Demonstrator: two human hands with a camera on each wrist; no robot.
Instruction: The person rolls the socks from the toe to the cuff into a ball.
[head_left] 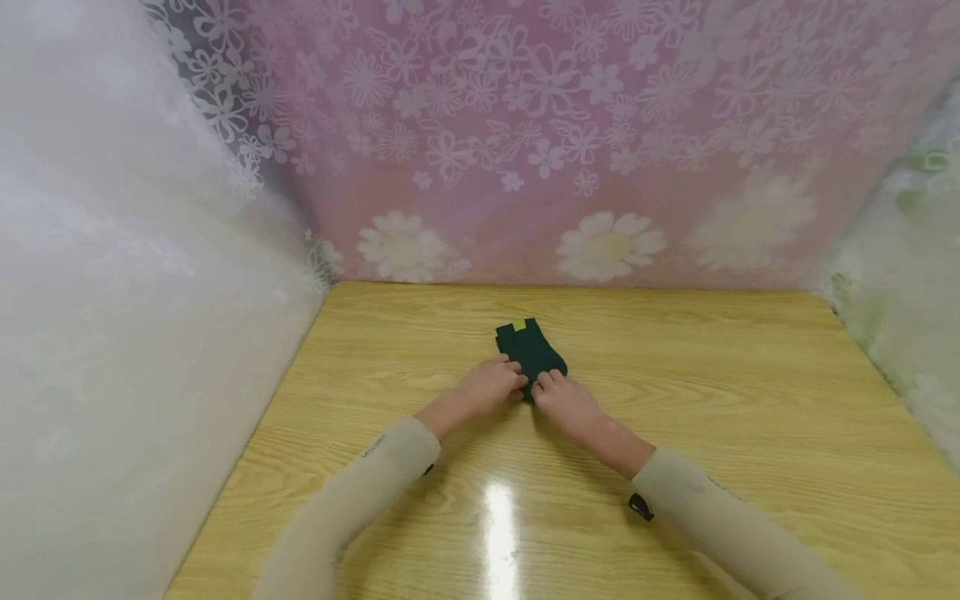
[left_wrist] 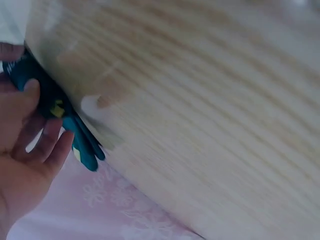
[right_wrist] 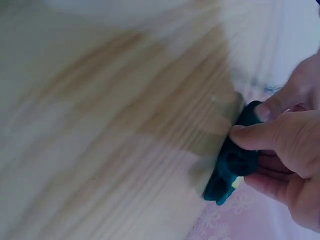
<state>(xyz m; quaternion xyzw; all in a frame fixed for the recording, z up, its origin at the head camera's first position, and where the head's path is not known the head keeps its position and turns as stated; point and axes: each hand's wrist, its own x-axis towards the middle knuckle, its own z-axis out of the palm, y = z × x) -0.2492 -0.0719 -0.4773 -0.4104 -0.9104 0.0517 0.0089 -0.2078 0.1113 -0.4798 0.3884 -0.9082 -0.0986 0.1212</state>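
A pair of dark green socks (head_left: 532, 348) lies on the wooden table, with a small yellow-green label (head_left: 520, 325) at its far end. My left hand (head_left: 491, 386) grips the near left edge. In the left wrist view, its thumb presses on the green fabric (left_wrist: 46, 92) and the fingers are on the other side. Close beside it, my right hand (head_left: 567, 405) pinches the near right edge. From the right wrist, the bunched sock fabric (right_wrist: 234, 160) shows between thumb and fingers. The hands hide the near end of the socks in the head view.
The wood-grain table (head_left: 712, 367) extends on all sides of the hands. A pink flowered cloth (head_left: 480, 200) stands along its back edge, with a whitish cloth wall (head_left: 150, 292) on the left and another patterned one (head_left: 900, 292) on the right.
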